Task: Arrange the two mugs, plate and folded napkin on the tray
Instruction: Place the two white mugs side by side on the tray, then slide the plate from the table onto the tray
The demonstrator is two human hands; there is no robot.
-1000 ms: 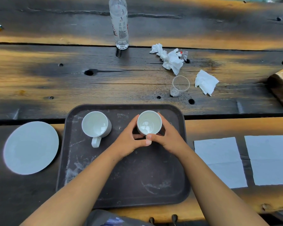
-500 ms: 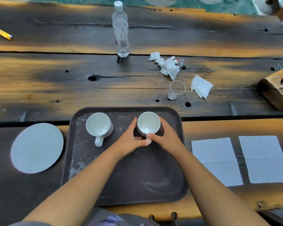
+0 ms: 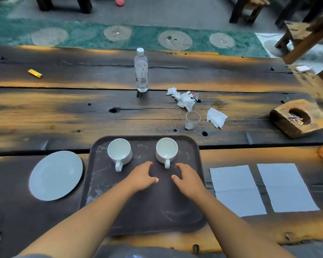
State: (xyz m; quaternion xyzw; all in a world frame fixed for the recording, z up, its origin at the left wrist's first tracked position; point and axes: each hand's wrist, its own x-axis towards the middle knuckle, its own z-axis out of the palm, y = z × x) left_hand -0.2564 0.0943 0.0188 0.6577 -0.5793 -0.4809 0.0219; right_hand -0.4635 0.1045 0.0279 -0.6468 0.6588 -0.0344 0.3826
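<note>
Two white mugs stand upright at the far end of the dark tray (image 3: 144, 218), the left mug (image 3: 119, 152) and the right mug (image 3: 166, 151), both with handles toward me. My left hand (image 3: 141, 177) and my right hand (image 3: 187, 180) hover over the tray just short of the right mug, fingers apart, holding nothing. A white plate (image 3: 55, 175) lies on the table left of the tray. Two flat white napkins lie right of the tray, the nearer napkin (image 3: 236, 189) and the farther napkin (image 3: 285, 187).
Beyond the tray stand a clear plastic cup (image 3: 192, 120), crumpled tissues (image 3: 183, 98), a smaller tissue (image 3: 215, 117) and a water bottle (image 3: 141, 70). A wooden block with a hollow (image 3: 298, 118) sits at the right; a yellow object (image 3: 35, 73) lies far left.
Both hands have let go of the right mug and drawn back toward me. The mug stays on the tray. The camera has tilted up, showing more of the table and floor.
</note>
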